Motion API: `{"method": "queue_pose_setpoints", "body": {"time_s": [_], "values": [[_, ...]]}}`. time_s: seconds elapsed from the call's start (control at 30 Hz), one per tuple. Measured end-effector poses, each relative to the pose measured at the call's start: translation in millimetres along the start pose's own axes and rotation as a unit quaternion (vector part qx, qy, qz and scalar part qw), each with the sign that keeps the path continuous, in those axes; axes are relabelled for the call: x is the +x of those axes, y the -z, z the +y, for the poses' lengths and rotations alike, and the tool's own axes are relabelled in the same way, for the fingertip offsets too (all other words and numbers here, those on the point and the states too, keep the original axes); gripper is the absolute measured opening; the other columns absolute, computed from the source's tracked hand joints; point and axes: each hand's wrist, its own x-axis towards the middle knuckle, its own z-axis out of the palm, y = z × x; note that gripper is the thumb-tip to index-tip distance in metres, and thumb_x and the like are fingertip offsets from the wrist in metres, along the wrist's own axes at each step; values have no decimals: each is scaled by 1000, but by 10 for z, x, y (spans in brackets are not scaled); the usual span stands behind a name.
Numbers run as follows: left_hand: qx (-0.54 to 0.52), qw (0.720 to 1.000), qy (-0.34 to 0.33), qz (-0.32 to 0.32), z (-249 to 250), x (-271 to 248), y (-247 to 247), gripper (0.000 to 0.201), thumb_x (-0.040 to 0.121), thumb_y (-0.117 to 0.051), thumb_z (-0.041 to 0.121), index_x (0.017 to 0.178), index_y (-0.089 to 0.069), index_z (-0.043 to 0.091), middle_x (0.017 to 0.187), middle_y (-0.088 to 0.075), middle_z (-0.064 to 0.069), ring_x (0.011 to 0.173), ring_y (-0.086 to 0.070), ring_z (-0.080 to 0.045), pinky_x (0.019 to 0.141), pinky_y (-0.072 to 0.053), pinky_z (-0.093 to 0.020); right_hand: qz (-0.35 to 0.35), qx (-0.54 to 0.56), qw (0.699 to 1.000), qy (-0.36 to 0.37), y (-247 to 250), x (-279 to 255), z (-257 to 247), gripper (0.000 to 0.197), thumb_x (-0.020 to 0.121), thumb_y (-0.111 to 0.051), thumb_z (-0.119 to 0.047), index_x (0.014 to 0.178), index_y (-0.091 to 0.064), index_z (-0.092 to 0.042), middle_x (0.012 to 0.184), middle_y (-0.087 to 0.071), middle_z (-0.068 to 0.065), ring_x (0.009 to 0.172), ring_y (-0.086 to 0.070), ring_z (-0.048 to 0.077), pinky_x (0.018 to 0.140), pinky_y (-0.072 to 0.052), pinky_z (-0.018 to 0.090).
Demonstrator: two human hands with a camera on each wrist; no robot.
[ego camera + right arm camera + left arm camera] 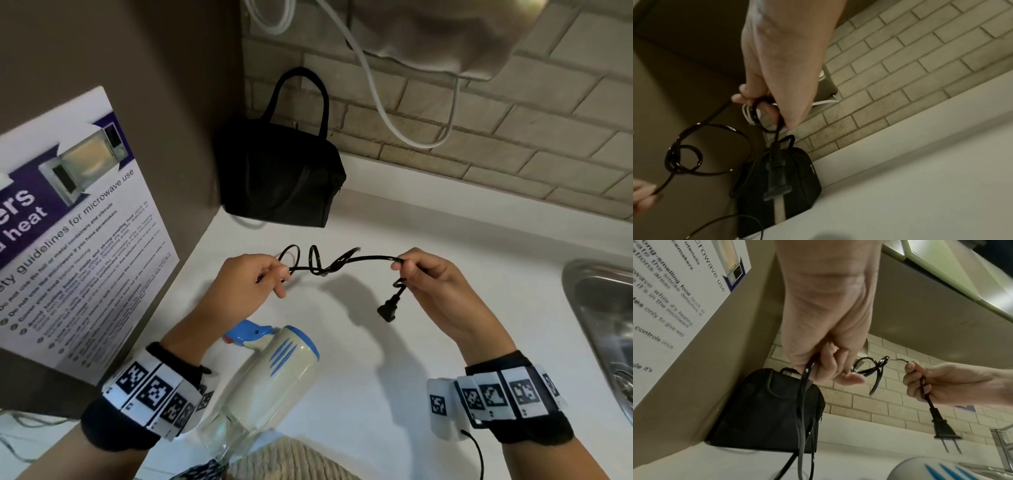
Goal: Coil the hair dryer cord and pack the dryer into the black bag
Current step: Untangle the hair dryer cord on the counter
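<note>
A white and blue hair dryer [274,373] lies on the white counter [428,260] under my left forearm. Its black cord [363,259] is stretched in the air between both hands, kinked into small loops [684,155] near the left one. My left hand [253,284] pinches the cord [805,374], which hangs down from it. My right hand [428,284] grips the cord's other end, and the black plug [387,310] dangles below its fingers [943,426]. The black bag [277,178] with handles stands zipped in the corner behind the hands [764,410] [777,183].
A microwave guideline poster [75,240] hangs on the brown side panel at left. A brick wall [513,137] runs behind, with a white cable [376,102] looping down it. A steel sink [603,325] lies at the right edge.
</note>
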Motion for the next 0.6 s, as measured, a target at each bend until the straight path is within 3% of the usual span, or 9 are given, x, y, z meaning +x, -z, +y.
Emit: {"method": "queue_pose_setpoints", "body": {"time_s": [0.1,0.17,0.23,0.3,0.37,0.47,0.6], "values": [[-16,999,4,32,10,19,2,19,96,-53,21,87,-69,18,71,-73,7,75,-67,-13,69,-49,-26,-53,19,998,1,-2,-36,25,27,71,-79,-43,81,-75,-18,81,-64,-6,78,-58,7,74,-46,17],[-33,998,6,46,26,33,28,19,96,-53,22,87,-69,17,72,-75,7,73,-66,-20,71,-52,-34,-67,-21,997,-9,8,-66,35,24,75,-76,-42,81,-75,-19,81,-64,-6,79,-58,9,75,-46,18],[-60,997,6,56,62,34,57,19,96,-51,22,87,-68,20,75,-75,9,58,-59,-13,62,-51,-35,-78,-84,993,-24,16,-92,29,14,83,-70,-32,81,-75,-19,83,-65,-4,81,-58,12,78,-46,22],[-113,992,5,53,110,30,71,18,97,-49,19,89,-65,17,81,-76,10,48,-48,-3,52,-45,-23,-91,-140,985,-45,14,-103,34,12,86,-63,-20,84,-75,-17,84,-66,-5,82,-58,14,80,-46,25],[-148,988,0,41,161,23,73,17,98,-48,17,91,-61,11,86,-76,8,49,-48,-4,49,-42,-16,-104,-183,976,-60,-17,-107,43,14,89,-61,-16,89,-75,-15,86,-68,-6,83,-58,13,79,-46,26],[-169,985,-12,27,231,0,53,16,99,-46,17,94,-56,5,91,-76,9,50,-50,-5,45,-38,-12,-117,-210,968,-78,-81,-113,27,18,92,-59,-23,99,-74,-20,98,-71,0,85,-56,12,82,-45,24],[-197,980,-7,13,329,-35,14,14,99,-46,13,94,-53,2,82,-74,18,46,-48,-1,41,-34,-10,-131,-200,966,-93,-198,-126,-40,31,92,-50,-33,108,-72,-18,79,-65,-19,79,-54,3,80,-43,14]]}}
